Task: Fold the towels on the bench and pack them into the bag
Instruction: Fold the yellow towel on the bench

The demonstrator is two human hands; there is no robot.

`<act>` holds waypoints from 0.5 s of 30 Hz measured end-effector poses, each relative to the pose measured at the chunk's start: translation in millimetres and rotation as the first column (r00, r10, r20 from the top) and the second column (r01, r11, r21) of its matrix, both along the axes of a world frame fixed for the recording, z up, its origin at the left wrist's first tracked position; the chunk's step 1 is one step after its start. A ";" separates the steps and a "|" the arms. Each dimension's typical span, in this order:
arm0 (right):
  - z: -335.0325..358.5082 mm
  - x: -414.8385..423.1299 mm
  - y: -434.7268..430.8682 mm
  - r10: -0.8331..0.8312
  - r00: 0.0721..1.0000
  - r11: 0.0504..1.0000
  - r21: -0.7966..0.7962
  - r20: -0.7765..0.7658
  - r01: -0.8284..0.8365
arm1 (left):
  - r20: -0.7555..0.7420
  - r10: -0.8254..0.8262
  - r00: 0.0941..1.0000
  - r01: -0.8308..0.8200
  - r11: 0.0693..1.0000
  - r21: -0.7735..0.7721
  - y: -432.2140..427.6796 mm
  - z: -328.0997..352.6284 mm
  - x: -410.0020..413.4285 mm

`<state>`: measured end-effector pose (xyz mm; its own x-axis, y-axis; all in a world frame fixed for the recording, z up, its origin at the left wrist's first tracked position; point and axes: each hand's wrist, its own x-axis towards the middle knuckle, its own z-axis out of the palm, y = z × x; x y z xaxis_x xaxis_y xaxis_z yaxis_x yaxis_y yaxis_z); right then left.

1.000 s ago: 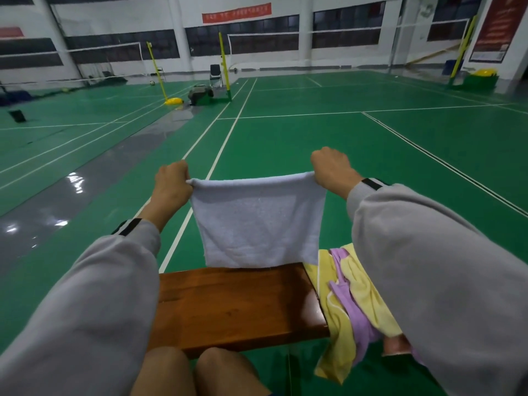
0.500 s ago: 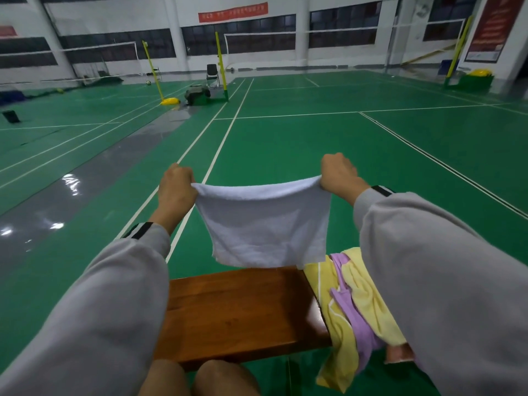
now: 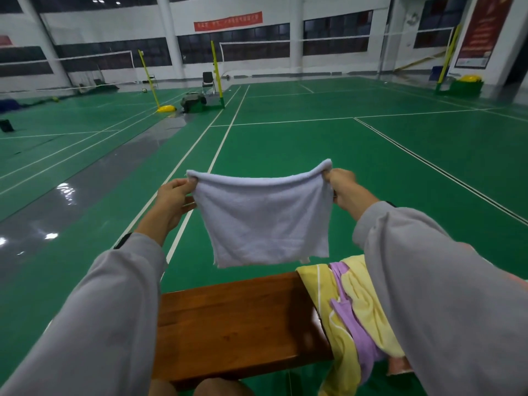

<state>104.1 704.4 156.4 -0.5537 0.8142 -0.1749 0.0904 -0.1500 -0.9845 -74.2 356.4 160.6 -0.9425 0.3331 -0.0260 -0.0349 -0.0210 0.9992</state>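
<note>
The white towel (image 3: 265,215) is pinched at both top corners: at its 9 o'clock the left hand (image 3: 174,200) is closed thumb-to-fingers on the edge, and at its 3 o'clock the right hand (image 3: 343,190) is curled round the bunched corner. The cloth is held spread in the air, its lower edge apart from the wooden bench (image 3: 237,324). At the towel's 5 o'clock a yellow towel (image 3: 368,304) and a purple cloth (image 3: 354,318) are heaped on the bench's right end and draped over its near edge, partly hidden by the right sleeve (image 3: 445,295).
</note>
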 end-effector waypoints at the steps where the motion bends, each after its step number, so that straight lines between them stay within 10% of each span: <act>1: 0.3 -1.7 0.0 -0.016 1.000 1.000 0.009 -0.025 0.016 | -0.004 0.005 1.000 -0.005 0.999 0.037 3.1 1.0 0.5; 15: -2.0 41.4 -52.8 0.096 0.939 0.990 -0.066 -0.329 -0.124 | -0.093 -0.044 0.995 0.055 0.991 0.120 -44.0 4.1 57.1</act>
